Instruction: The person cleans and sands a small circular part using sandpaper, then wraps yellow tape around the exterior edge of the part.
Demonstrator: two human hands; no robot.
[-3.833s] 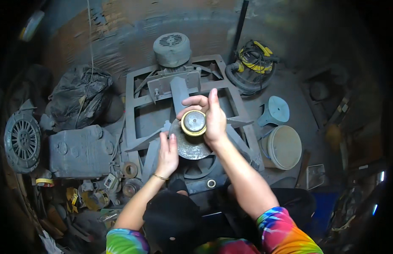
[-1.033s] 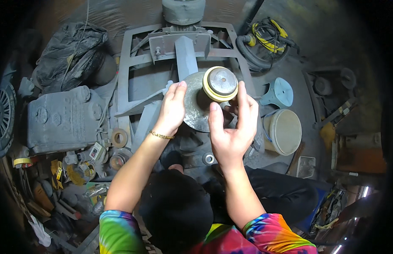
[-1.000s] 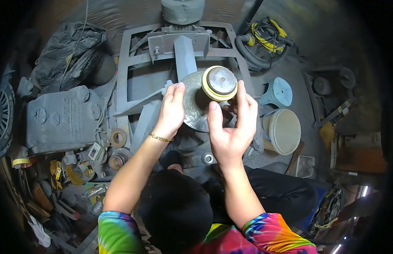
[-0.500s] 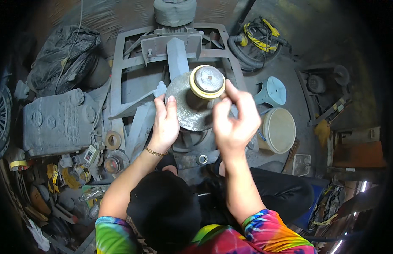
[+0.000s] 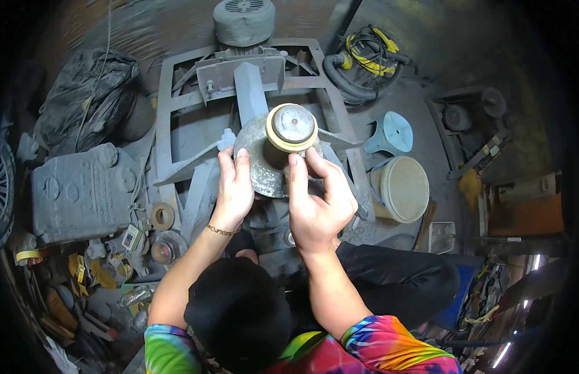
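Right hand (image 5: 319, 202): fingertips at near edge of yellow ring (image 5: 290, 148); grip unclear. Left hand (image 5: 233, 193): gripping left edge of metal disc (image 5: 267, 182). Disc: below ring, over grey frame (image 5: 165, 93). Grey motor (image 5: 244, 25): frame's far end.

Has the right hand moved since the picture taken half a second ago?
Yes: the right hand has moved leftward, judged against the pale bucket; the space between them has widened.

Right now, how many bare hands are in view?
2: left hand at the left edge of the metal disc, right hand at the near edge of the yellow ring.
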